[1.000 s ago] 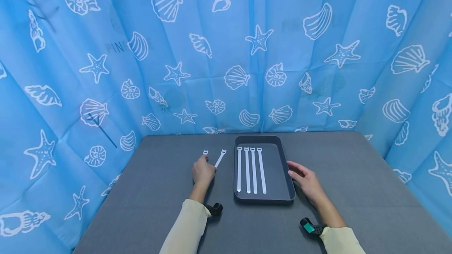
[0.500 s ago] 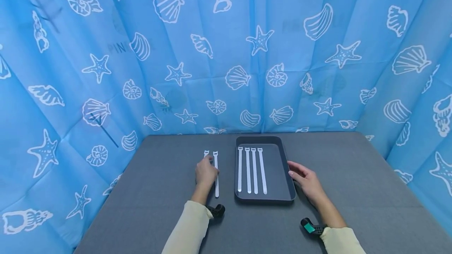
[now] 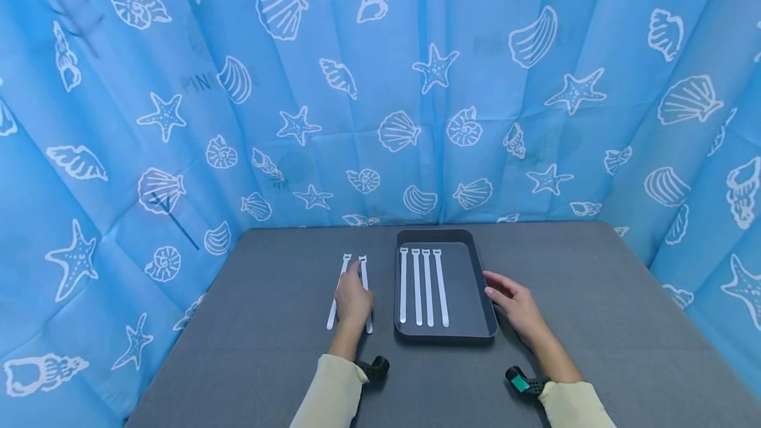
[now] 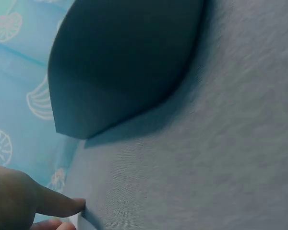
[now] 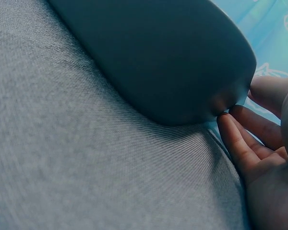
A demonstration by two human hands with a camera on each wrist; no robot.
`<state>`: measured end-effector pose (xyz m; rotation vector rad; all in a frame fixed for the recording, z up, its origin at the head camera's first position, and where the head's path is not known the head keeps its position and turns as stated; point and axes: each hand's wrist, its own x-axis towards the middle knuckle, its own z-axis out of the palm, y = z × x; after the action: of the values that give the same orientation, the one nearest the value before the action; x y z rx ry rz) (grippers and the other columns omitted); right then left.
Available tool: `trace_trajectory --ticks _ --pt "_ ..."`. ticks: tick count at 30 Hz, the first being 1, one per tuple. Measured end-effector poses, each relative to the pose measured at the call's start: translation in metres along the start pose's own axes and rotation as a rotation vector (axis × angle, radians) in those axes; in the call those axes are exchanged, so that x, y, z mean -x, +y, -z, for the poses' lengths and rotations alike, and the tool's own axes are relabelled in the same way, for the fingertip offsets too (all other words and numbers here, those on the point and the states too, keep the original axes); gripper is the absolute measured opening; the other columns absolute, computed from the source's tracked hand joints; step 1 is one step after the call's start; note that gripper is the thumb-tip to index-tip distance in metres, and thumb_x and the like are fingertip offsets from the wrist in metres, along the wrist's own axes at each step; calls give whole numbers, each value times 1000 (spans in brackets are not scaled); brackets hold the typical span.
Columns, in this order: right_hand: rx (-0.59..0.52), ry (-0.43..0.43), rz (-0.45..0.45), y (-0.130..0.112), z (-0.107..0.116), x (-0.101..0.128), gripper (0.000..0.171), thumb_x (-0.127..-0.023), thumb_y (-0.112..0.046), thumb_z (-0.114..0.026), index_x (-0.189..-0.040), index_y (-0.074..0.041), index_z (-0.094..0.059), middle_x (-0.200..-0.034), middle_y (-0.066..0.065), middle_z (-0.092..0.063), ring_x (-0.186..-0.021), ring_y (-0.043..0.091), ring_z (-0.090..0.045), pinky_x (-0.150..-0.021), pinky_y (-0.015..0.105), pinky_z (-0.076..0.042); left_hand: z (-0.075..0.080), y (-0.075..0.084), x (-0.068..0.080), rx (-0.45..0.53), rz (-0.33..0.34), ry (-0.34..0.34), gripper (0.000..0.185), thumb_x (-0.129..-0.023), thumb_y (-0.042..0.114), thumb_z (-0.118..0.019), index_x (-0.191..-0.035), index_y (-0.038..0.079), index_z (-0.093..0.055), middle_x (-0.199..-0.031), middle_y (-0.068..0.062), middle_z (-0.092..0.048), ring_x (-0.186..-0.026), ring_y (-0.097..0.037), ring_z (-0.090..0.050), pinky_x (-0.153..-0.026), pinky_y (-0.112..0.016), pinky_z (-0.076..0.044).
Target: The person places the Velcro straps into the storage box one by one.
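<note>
Two white strips, each with a slotted head like a cable strap, lie on the grey table: a left strap (image 3: 331,314) and a right strap (image 3: 365,277). My left hand (image 3: 353,299) is over the right strap, index finger stretched forward beside its head, and hides its middle. In the left wrist view a straight thumb (image 4: 65,206) points down at the table, with a bit of white by its tip. Several like straps (image 3: 429,296) lie side by side in a dark grey tray (image 3: 470,332). My right hand (image 3: 520,312) touches the tray's right wall with loosely extended fingers (image 5: 240,148).
A blue curtain (image 3: 357,117) with white shells and starfish hangs behind the table (image 3: 571,283) and at both sides. Each wrist wears a black camera band, the left band (image 3: 376,368) and the right band (image 3: 526,382).
The right strap has swung from a slant to nearly straight. My left hand has moved off the left strap, rightward and slightly nearer. The right hand and the tray have stayed put.
</note>
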<state>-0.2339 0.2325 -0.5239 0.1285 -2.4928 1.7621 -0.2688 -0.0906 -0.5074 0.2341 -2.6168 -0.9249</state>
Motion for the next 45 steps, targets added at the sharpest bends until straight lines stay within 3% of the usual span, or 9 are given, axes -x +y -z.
trace_trajectory --ticks 4,12,23,31,45 --pt "1 0 7 0 1 -1 42 -101 -16 -53 -140 0 -48 -140 21 -50 -125 35 -49 -98 41 -44 3 1 7 -1 -30 -13 69 -64 -3 -82 -129 6 -59 -97 -19 -63 -89 -38 -61 -78 -49 -49" --pt "-4 1 8 -1 0 1 41 -101 -15 -53 -140 0 -49 -139 21 -51 -124 35 -50 -99 46 -42 8 -5 9 11 42 -82 80 -65 0 -85 -138 11 -53 -75 -2 -64 -74 -25 -62 -75 -45 -50" --pt "0 5 -2 -1 -1 0 42 -101 -15 -54 -140 -1 -48 -140 21 -50 -125 36 -48 -100 50 -40 5 -1 14 106 148 15 85 -70 -3 -81 -145 10 -43 -68 2 -61 -62 -18 -58 -67 -43 -49" --pt "19 0 4 -4 0 0 42 -101 -16 -53 -140 0 -48 -139 22 -50 -124 36 -49 -99 46 -42 -2 6 20 126 214 110 89 -65 -4 -83 -144 11 -45 -63 4 -63 -62 -22 -61 -70 -47 -48" --pt "23 -2 -1 -2 1 0 44 -101 -18 -54 -141 0 -47 -140 22 -48 -126 38 -47 -101 51 -39 -7 15 26 133 248 121 89 -70 -5 -80 -147 14 -42 -66 6 -60 -66 -23 -59 -77 -46 -47"
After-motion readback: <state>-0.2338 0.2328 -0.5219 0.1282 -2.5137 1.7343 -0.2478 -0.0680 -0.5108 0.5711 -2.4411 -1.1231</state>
